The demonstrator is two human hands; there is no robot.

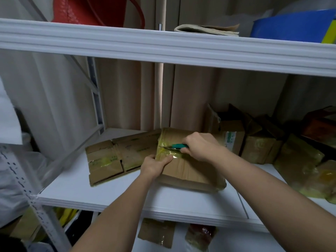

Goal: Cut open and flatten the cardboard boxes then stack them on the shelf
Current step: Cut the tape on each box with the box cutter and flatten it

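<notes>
Both forearms reach in from bottom of frame twd the middle shelf [109, 195]; left hand [154, 165] grips the near-left edge of a cardboard box [189, 170], thumb on top over the taped seam, fingers curled round the edge; right hand [200, 146] is clamped on a teal-handled cutter [177, 146], fingers wrapped round the handle, blade tip at the tape running across the box top; box sits on the white shelf, roughly centre, tilted a bit w/ its far end overlapping a flattened box [112, 159]; that flattened piece lies flat to the left, touching the box being cut, yellowish tape patches on it; to the right, more taped boxes [254, 142] crowd the back-right of the same shelf, some w/ flaps up, others wrapped in yellowish tape nearer the front-right; upper shelf [163, 46] spans the frame above, carrying a red bag [94, 10], a folded paper stack [207, 30] and a blue container [294, 24]; beige curtain hangs behind; below the middle shelf, cardboard scraps [156, 231] show on a lower level; perforated metal upright [36, 202] at left.
</notes>
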